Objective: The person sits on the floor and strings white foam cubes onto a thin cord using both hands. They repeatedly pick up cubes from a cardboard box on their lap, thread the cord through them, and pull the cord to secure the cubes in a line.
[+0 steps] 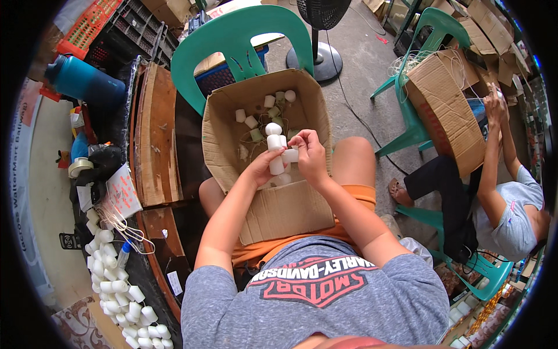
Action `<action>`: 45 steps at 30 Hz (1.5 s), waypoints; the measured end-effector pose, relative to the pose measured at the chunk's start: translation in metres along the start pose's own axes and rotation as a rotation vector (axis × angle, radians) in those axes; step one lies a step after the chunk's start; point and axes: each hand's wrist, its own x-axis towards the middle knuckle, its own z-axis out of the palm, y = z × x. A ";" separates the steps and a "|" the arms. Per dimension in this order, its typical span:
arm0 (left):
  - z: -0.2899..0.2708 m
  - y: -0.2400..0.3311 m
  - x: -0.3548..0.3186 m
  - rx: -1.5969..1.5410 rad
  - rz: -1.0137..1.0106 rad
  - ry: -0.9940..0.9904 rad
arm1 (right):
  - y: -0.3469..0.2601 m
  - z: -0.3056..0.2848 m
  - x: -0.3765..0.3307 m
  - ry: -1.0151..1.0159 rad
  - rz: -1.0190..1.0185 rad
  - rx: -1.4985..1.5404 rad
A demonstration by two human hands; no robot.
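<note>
My left hand (263, 166) is curled around a short stack of white plastic spools (275, 152), fingers closed on the lower ones, the top one standing clear above my thumb; my right hand (310, 156) is pinched tight on one more white spool (290, 155), held sideways and touching the stack just beside my left fingers; both hands hang over the open cardboard box (221, 136) that rests on my knees, near its front edge, above the folded-down front flap (288, 210); inside the box, toward its back wall, loose white spools (256, 116) lie scattered, some with greenish ones among them, and I cannot tell how many; behind the box stands a green plastic chair (235, 35), its back touching the box's far rim; at my left a dark bench (154, 128) carries wooden boards, and along its near left edge a long string of white spools (119, 285) trails down toward the lower corner; a blue bottle (84, 78) lies at the bench's far left corner, a roll of tape (79, 167) near its left edge; at my right another person (505, 215) sits on a green chair with a second cardboard box (444, 107) on the lap, their hands raised at its far side; a fan stand (317, 58) rests on the floor behind
</note>
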 end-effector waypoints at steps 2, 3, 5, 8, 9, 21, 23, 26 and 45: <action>0.010 -0.002 -0.010 -0.131 0.044 -0.001 | -0.015 0.011 -0.004 0.019 -0.010 0.092; 0.026 0.000 -0.020 -0.234 0.114 -0.021 | -0.018 0.015 -0.005 0.019 -0.156 0.028; 0.027 -0.006 -0.015 -0.421 0.211 -0.124 | -0.017 0.027 -0.016 -0.027 -0.288 -0.065; 0.005 -0.017 -0.010 -0.637 0.264 -0.337 | -0.026 0.038 -0.033 -0.195 -0.492 -0.121; 0.007 -0.013 -0.012 -0.714 0.249 -0.404 | -0.028 0.038 -0.039 -0.260 -0.558 -0.131; -0.006 -0.031 -0.063 -0.955 0.252 -0.260 | -0.027 0.013 -0.081 -0.355 -0.649 -0.156; -0.017 -0.030 -0.074 -1.019 0.291 -0.332 | -0.018 -0.001 -0.074 -0.237 -0.612 -0.243; -0.021 -0.015 -0.091 -1.007 0.270 -0.363 | 0.006 -0.028 -0.058 -0.068 -0.488 -0.385; 0.013 0.057 -0.216 -0.747 0.693 -0.166 | 0.062 -0.060 -0.060 -0.090 -0.568 -0.617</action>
